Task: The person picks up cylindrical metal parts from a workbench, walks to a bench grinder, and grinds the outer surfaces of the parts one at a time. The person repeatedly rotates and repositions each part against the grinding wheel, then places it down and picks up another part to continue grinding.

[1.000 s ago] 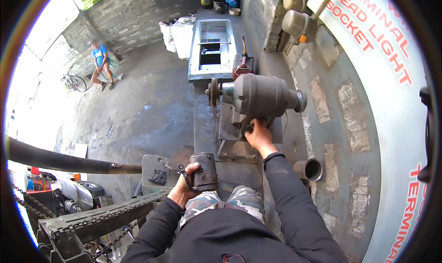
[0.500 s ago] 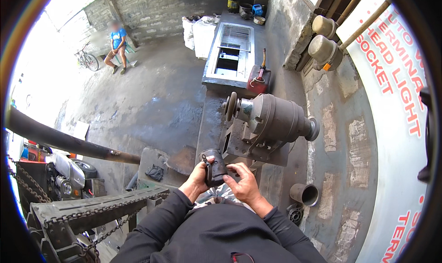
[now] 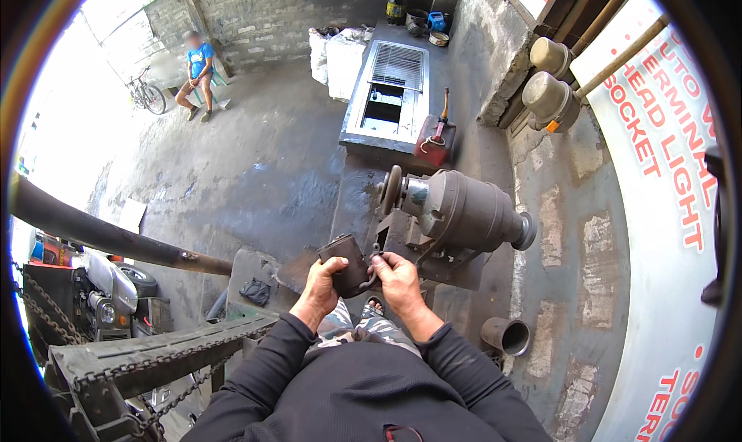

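Note:
In front of my body, my left hand point(image 3: 317, 289) is closed around a dark metal cylinder point(image 3: 346, 256), its thumb across the side. A dark curved band with a small eyed end point(image 3: 376, 250) shows at the cylinder's right side. My right hand point(image 3: 399, 284) pinches this band near that end with thumb and forefinger. The cylinder tilts, and my fingers hide its underside. Just beyond my right hand stands a bench-mounted motor point(image 3: 471, 210) with a grinding wheel point(image 3: 391, 191) on its left shaft end.
A red fuel can point(image 3: 435, 139) stands by a bench with a white-framed grille point(image 3: 396, 64). At lower right lies a hollow metal pipe piece point(image 3: 506, 335). A chained metal frame point(image 3: 162, 353) and a long dark pole point(image 3: 116, 225) occupy the left. A person point(image 3: 199, 75) sits far left.
The cylinder has turned, so the band's eyed end is now on the right instead of the left. My right hand has shifted up and taken hold of the band; my left hand moved slightly left.

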A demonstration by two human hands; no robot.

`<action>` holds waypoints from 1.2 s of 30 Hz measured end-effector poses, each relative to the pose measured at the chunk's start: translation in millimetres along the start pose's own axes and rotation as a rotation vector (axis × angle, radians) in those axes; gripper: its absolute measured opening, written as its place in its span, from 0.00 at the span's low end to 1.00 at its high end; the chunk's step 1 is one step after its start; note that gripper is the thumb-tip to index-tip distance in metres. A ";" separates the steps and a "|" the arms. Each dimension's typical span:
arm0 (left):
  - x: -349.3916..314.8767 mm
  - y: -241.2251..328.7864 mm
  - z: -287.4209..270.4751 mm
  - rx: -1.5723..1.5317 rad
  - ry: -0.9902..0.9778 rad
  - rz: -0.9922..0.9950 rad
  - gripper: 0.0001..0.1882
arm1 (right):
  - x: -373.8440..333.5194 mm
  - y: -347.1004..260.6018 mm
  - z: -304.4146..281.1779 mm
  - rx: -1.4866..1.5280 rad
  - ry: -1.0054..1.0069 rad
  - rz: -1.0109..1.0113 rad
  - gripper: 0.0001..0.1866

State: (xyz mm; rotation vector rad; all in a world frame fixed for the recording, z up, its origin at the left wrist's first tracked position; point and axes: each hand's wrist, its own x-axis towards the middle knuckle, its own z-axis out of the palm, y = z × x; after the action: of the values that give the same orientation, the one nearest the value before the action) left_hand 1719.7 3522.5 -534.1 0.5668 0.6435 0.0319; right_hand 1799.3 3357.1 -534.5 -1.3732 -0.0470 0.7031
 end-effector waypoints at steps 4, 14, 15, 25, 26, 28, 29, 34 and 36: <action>14.2 29.0 -0.7 0.032 -0.143 -0.050 0.21 | 19.9 3.9 5.9 0.300 0.016 0.093 0.09; 86.5 49.6 -9.1 0.209 0.088 -0.154 0.26 | 56.7 21.6 18.7 0.621 0.269 0.196 0.09; 91.2 49.6 -9.0 0.260 0.089 -0.116 0.28 | 58.0 22.8 18.5 0.622 0.269 0.194 0.09; 114.4 70.1 -0.6 0.340 0.065 -0.070 0.30 | 71.1 20.6 36.2 0.577 0.428 0.141 0.11; 116.5 72.5 -1.0 0.336 0.069 -0.077 0.30 | 72.5 20.1 39.6 0.555 0.439 0.108 0.11; 121.0 77.3 -2.5 0.321 0.065 -0.129 0.29 | 75.5 19.2 46.0 0.492 0.486 0.068 0.10; 122.7 78.4 -2.9 0.306 0.073 -0.144 0.29 | 77.2 18.8 49.0 0.446 0.511 0.047 0.11; 127.6 77.3 -5.5 0.260 0.047 -0.178 0.25 | 85.6 20.9 55.6 0.191 0.614 -0.034 0.11; 126.6 74.6 -5.7 0.239 0.062 -0.209 0.24 | 87.6 22.9 55.1 0.097 0.656 -0.041 0.10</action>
State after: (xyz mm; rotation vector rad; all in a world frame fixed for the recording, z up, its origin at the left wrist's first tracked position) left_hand 1829.0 3613.8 -570.5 0.7276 0.7697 -0.2271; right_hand 1835.9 3448.2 -574.4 -1.4461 0.4713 0.1932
